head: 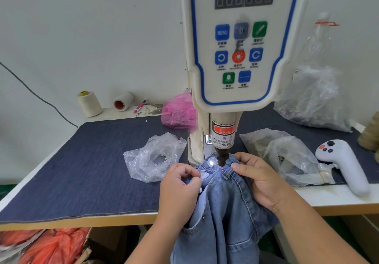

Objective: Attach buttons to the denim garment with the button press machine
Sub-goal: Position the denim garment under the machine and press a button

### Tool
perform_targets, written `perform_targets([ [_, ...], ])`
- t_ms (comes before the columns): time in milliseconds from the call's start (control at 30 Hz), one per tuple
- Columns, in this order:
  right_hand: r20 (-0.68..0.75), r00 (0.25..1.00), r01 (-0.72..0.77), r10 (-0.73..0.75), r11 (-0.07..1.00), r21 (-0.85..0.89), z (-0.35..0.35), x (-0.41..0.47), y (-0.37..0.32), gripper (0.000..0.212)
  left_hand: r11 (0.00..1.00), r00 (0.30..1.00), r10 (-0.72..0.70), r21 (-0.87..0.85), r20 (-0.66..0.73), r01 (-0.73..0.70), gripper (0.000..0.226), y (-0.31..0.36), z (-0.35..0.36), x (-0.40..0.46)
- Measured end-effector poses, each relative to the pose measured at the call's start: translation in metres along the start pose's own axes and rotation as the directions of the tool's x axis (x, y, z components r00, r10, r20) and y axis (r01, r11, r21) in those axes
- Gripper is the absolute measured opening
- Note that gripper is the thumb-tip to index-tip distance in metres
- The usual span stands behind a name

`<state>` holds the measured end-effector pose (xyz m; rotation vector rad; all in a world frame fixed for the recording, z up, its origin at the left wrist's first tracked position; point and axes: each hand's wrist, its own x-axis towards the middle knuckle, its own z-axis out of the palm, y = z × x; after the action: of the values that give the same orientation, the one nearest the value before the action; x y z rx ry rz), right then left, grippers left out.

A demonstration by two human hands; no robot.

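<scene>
The denim garment is lying with its waistband directly under the press head of the button press machine, a red laser dot marking the spot just in front of that head. The left hand is pinching the fabric to the head's left; the right hand is gripping the waistband to its right. Both thumbs are sitting close to the head, so a stroke could catch 1 finger, or slipping denim could misplace the button.
</scene>
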<state>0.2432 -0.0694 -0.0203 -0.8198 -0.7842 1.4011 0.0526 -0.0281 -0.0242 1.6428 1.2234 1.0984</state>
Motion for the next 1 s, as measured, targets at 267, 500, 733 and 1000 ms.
perform_targets([
  [267, 0.003, 1.000, 0.007, -0.007, 1.000, -0.009, 0.0003, 0.0001, 0.0001, 0.027, 1.000, 1.000, -0.001, 0.004, 0.001, 0.001, 0.029, 0.0005, 0.0003, 0.0005],
  [500, -0.016, 1.000, 0.018, -0.019, 1.000, -0.004, 0.0015, -0.0004, -0.0001, 0.023, 1.000, 1.000, -0.012, -0.010, -0.004, 0.011, 0.030, 0.0019, 0.0000, -0.0007],
  [733, -0.022, 1.000, 0.011, -0.011, 1.000, -0.006, 0.0016, -0.0004, -0.0003, 0.027, 0.999, 1.000, -0.027, -0.028, 0.001, 0.027, 0.032, 0.0035, -0.0002, -0.0006],
  [1000, -0.042, 0.999, 0.005, -0.005, 1.000, 0.010, 0.0013, 0.0003, 0.0002, 0.019, 0.998, 0.999, -0.043, -0.044, 0.009, 0.044, 0.030, 0.0040, -0.0012, -0.0006],
])
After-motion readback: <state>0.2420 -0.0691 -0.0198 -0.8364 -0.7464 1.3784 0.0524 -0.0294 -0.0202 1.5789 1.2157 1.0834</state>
